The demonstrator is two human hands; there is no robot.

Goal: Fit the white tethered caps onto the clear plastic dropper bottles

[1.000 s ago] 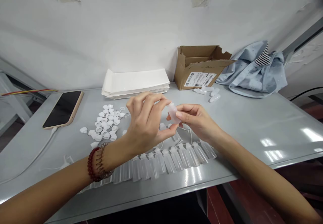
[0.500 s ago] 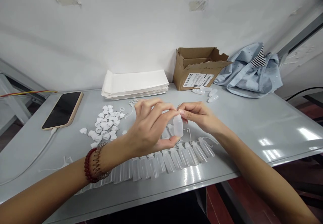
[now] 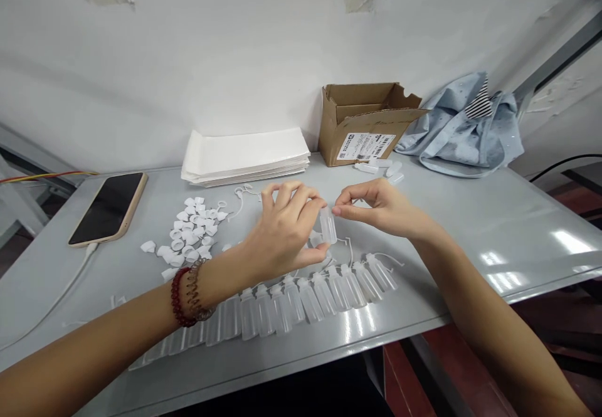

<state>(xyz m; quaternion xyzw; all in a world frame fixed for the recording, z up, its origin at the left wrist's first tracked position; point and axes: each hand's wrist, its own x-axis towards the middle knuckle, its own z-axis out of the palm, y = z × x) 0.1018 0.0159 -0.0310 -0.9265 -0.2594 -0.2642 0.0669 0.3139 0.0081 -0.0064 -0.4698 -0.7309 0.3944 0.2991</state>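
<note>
My left hand (image 3: 291, 229) holds a small translucent bottle (image 3: 328, 225) upright between thumb and fingers, above the grey table. Just right of the bottle's top is my right hand (image 3: 371, 207), its thumb and forefinger pinched together; whatever is between them is too small to make out. Below both hands lies a slanting row of similar bottles (image 3: 311, 301), with thin white straps near their necks. My left forearm covers part of that row. White caps (image 3: 190, 232) are heaped left of my left hand. Loose strap pieces (image 3: 239, 200) lie behind it.
A stack of white sheets (image 3: 247, 153) lies against the wall. Beside it stand an open cardboard box (image 3: 341, 128) and a light blue cloth (image 3: 463, 135). Several small clear pieces (image 3: 376, 167) lie before the box. A phone (image 3: 110, 207) with a cable is at the left.
My right hand has parted slightly from the bottle's top, leaving a small gap. The bottle in my left hand is tilted a little more. The view has shifted slightly.
</note>
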